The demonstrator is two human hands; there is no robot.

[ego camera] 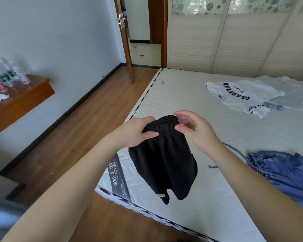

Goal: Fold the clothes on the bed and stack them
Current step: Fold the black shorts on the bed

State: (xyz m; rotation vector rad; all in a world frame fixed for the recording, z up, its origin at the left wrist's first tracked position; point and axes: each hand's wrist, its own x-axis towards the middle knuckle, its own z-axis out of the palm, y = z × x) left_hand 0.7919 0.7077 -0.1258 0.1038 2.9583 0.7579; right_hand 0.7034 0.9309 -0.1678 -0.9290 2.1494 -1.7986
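Barely started imo — left hand [138, 131] is gripping the black shorts [163, 159] by the waistband, right hand [194, 130] pinching its other end, hanging over the bed [191, 95] corner. White tees [243, 96] at 2 o'clock, jeans [283, 172] at 4 — both lying unfolded, no stack yet.

Black shorts [164, 159] held up mid-frame by the elastic waistband, left hand [138, 131] gripping its left end, right hand [194, 128] pinching its right end, white printed T-shirt [241, 96] upper right on the mattress [173, 95], blue jeans [285, 172] lower right.
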